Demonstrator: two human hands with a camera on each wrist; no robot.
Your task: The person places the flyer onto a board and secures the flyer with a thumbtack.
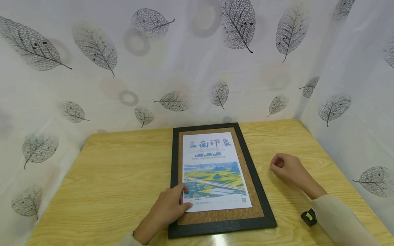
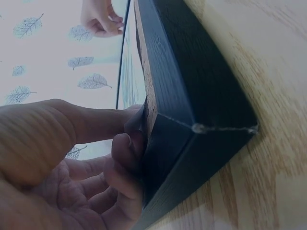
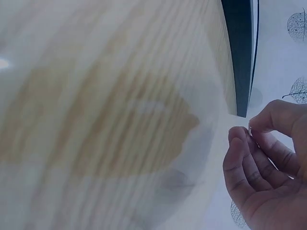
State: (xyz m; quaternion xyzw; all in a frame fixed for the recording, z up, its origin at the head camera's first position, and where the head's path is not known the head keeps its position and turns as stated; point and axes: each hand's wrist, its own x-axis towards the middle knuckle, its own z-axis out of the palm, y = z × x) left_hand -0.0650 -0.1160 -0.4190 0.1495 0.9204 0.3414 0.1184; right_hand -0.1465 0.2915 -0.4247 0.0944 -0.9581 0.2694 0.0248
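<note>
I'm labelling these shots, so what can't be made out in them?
- Fine print on poster: too small, head view.
- Poster's left edge: partly hidden by left hand, head view.
- Pale speck in right hand: too small to identify, right wrist view.
- Black item: too small, partly behind sleeve, head view.

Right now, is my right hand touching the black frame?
No, in the head view a strip of wooden table shows between your right hand and the black frame.
</note>
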